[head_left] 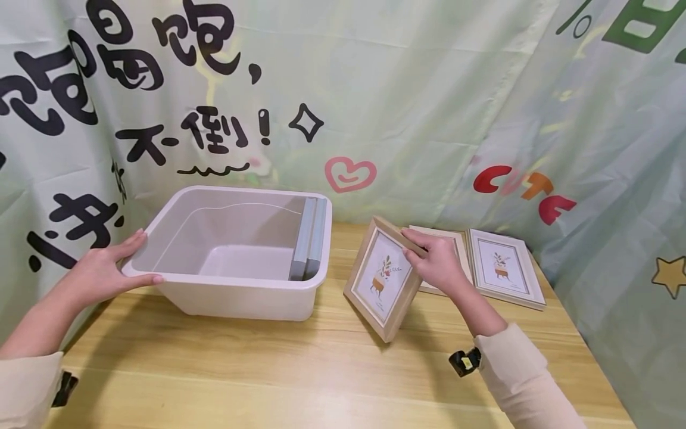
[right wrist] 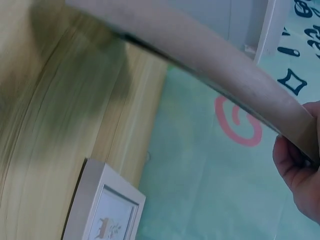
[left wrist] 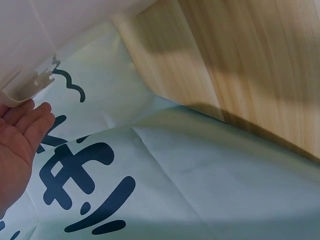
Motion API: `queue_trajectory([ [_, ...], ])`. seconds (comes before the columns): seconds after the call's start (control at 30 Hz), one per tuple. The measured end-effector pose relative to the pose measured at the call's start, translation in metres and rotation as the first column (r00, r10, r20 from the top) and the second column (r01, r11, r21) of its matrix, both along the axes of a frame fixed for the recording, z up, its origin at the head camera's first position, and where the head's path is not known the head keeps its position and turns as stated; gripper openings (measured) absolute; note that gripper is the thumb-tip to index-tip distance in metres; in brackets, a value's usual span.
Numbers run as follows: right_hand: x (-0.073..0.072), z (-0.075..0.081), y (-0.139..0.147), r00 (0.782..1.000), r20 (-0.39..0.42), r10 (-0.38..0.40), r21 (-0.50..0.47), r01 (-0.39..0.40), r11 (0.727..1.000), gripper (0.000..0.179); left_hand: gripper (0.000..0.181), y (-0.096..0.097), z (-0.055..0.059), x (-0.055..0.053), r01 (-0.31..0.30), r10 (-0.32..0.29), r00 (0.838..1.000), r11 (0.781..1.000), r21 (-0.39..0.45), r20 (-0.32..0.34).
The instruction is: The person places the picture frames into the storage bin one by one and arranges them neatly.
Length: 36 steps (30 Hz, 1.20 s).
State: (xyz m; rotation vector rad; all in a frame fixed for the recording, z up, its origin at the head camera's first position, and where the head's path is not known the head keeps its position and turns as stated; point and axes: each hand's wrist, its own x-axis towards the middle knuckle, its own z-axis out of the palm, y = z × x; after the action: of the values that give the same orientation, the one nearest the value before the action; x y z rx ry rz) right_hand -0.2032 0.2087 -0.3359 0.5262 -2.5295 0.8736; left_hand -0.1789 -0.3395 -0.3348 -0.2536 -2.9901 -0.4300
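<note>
Frame (head_left: 382, 277): between bin (head_left: 236, 298) and flat-lying frames (head_left: 502, 265), front toward the person.
Frame's long axis: slanting, upper right to lower left.
Right hand (head_left: 438, 262): grasps frame's upper right edge.
Left hand (head_left: 107, 268): grips bin's rim.

On the table (head_left: 214, 369), the tub (head_left: 241, 299) stands left of the picture frames (head_left: 382, 279), before the backdrop (head_left: 418, 89).

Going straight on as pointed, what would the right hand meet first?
Past the held frame, the right hand likely meets the fabric backdrop near the pink heart; depth is unclear.
</note>
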Motion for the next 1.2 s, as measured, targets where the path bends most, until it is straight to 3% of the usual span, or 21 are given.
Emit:
queue_trajectory([
  [0.27,0.003,-0.003,-0.018,0.974,-0.224,-0.024,0.07,0.04,0.997,0.036,0.099,0.001,0.0,0.001,0.006,-0.007,1.0,1.0,-0.003,-0.013],
  [0.53,0.005,-0.001,-0.028,0.951,-0.303,-0.06,0.107,0.096,0.99,0.034,0.099,0.002,0.0,0.001,0.008,-0.008,1.0,1.0,-0.011,-0.013],
  [0.63,0.004,0.0,-0.032,0.927,-0.369,-0.065,0.102,0.109,0.989,0.033,0.099,0.001,0.0,0.001,0.009,-0.009,1.0,1.0,-0.014,-0.014],
  [0.83,0.001,0.003,-0.042,0.853,-0.519,-0.05,0.077,0.105,0.992,0.031,0.099,0.0,0.0,0.002,0.005,-0.005,1.0,1.0,-0.012,-0.016],
  [0.93,0.0,0.007,-0.046,0.835,-0.548,-0.051,0.07,0.107,0.992,0.032,0.099,-0.001,0.0,0.002,0.002,-0.002,1.0,1.0,-0.012,-0.011],
  [1.2,-0.001,0.02,-0.054,0.822,-0.567,-0.054,0.061,0.106,0.992,0.031,0.098,-0.001,0.0,0.002,0.012,-0.012,1.0,1.0,0.0,-0.028],
])
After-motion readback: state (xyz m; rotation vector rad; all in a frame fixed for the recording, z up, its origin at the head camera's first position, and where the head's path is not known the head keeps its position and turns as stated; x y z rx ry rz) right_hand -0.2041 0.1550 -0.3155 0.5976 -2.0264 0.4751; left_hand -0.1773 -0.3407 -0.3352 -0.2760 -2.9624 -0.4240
